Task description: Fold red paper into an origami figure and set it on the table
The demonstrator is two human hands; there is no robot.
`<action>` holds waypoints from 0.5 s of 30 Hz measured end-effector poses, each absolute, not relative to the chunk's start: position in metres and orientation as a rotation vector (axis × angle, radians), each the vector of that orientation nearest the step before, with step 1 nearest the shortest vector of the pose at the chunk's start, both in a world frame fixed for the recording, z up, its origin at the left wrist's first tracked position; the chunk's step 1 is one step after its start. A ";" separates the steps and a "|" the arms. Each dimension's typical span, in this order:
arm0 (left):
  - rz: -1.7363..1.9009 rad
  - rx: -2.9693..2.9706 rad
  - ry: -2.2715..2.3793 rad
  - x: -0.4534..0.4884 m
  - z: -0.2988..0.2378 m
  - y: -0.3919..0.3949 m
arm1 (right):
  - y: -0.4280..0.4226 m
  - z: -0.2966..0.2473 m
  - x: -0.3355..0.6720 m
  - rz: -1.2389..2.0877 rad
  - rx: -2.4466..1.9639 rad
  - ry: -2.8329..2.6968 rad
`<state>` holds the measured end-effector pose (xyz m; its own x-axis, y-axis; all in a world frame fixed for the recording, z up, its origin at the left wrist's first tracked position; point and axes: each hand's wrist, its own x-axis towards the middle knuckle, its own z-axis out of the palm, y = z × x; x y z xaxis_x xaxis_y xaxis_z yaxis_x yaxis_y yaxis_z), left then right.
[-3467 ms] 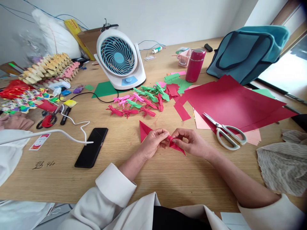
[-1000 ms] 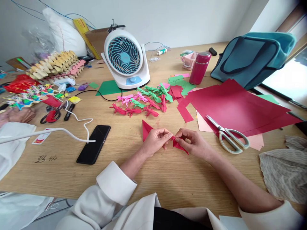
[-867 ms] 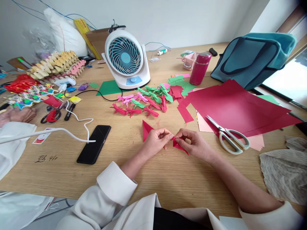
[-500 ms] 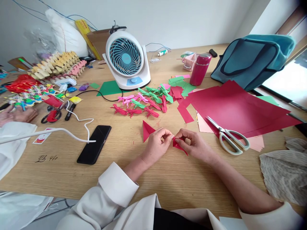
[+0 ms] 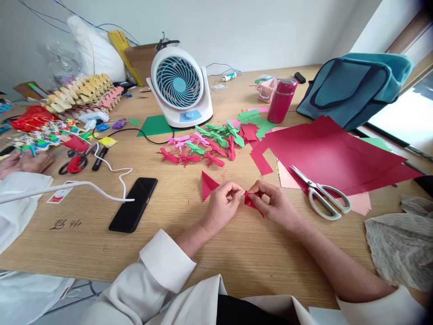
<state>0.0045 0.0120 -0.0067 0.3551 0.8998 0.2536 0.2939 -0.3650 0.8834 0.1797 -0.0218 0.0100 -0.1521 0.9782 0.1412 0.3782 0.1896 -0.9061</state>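
Between my two hands is a small folded piece of red paper [image 5: 254, 203], held just above the wooden table. My right hand [image 5: 270, 201] pinches it between thumb and forefinger. My left hand [image 5: 225, 203] is closed in a pinch at the paper's left tip; the fingertips hide how much they grip. Just left of that hand lies a folded red paper triangle [image 5: 208, 185]. Beyond my hands is a cluster of folded paper figures in red [image 5: 213, 159], green [image 5: 216, 134] and pink [image 5: 182, 141].
Scissors [image 5: 321, 192] lie on large red sheets [image 5: 333, 151] at right, near a blue bag [image 5: 352, 90] and red flask [image 5: 282, 100]. A fan [image 5: 179, 85] stands at the back. A phone [image 5: 133, 205] with a white cable lies left; another person's hands [image 5: 35, 161] are at far left.
My hands keep their pinch on the red paper with hardly any movement. The whole view has shifted slightly. At far left, the other person's hands have moved a little.
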 end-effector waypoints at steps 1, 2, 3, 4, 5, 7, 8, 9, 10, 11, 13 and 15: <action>1.008 1.862 1.050 0.005 -0.006 0.012 | -0.022 0.010 0.180 0.953 -1.295 -1.664; 1.016 1.874 1.053 0.005 -0.005 0.011 | -0.022 0.010 0.180 0.959 -1.289 -1.660; 1.023 1.881 1.052 0.005 -0.005 0.011 | -0.023 0.010 0.180 0.964 -1.283 -1.659; 1.027 1.883 1.046 0.005 -0.004 0.011 | -0.023 0.010 0.180 0.961 -1.277 -1.660; 1.028 1.876 1.034 0.004 -0.003 0.011 | -0.024 0.010 0.180 0.952 -1.271 -1.661; 1.022 1.838 1.001 0.004 -0.003 0.011 | -0.024 0.009 0.180 0.917 -1.263 -1.663; 1.017 1.811 0.988 0.003 -0.003 0.011 | -0.023 0.009 0.181 0.894 -1.257 -1.663; 1.011 1.782 0.979 0.003 -0.003 0.011 | -0.023 0.008 0.181 0.866 -1.248 -1.660; 1.006 1.749 0.972 0.003 -0.003 0.011 | -0.022 0.007 0.182 0.828 -1.233 -1.658; 0.999 1.711 0.964 0.003 -0.004 0.011 | -0.021 0.005 0.183 0.775 -1.215 -1.659; 0.976 1.640 0.938 0.003 -0.005 0.010 | -0.020 0.004 0.184 0.628 -1.169 -1.677; 0.945 1.578 0.906 0.004 -0.005 0.008 | -0.019 0.004 0.184 0.477 -1.120 -1.715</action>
